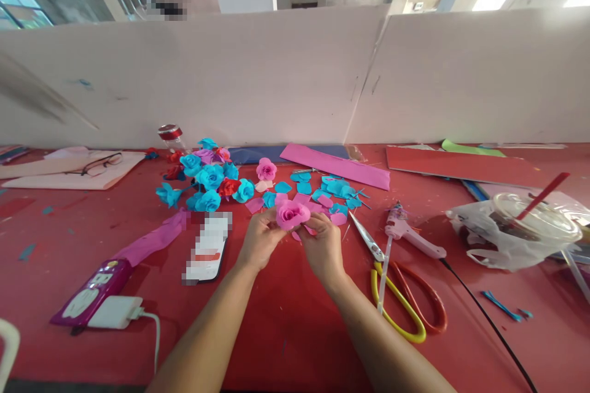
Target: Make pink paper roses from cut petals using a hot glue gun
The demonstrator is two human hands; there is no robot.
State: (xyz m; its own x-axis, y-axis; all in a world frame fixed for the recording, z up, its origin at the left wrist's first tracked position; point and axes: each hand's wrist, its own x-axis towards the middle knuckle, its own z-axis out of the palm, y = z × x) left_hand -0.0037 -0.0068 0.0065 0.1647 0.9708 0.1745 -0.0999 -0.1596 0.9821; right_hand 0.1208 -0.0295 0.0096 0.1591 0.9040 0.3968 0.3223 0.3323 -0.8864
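Note:
A pink paper flower [291, 214] is held between my two hands over the middle of the red table. My left hand [262, 239] pinches its left side. On its right, my right hand [325, 245] has its fingers closed at the flower's lower edge, by a pink petal. Loose pink petals [338, 218] and blue petals [336, 186] lie just behind my hands. Another pink flower [266, 169] stands farther back. Blue, red and purple flowers [211, 177] are bunched at the left of it.
Scissors [396, 295] and a pink glue gun [415, 238] lie to the right, near a bagged drink cup [530, 221]. On the left are a phone [207, 252] and a purple power strip [94, 295] with a charger. A pale partition [207, 80] rises behind.

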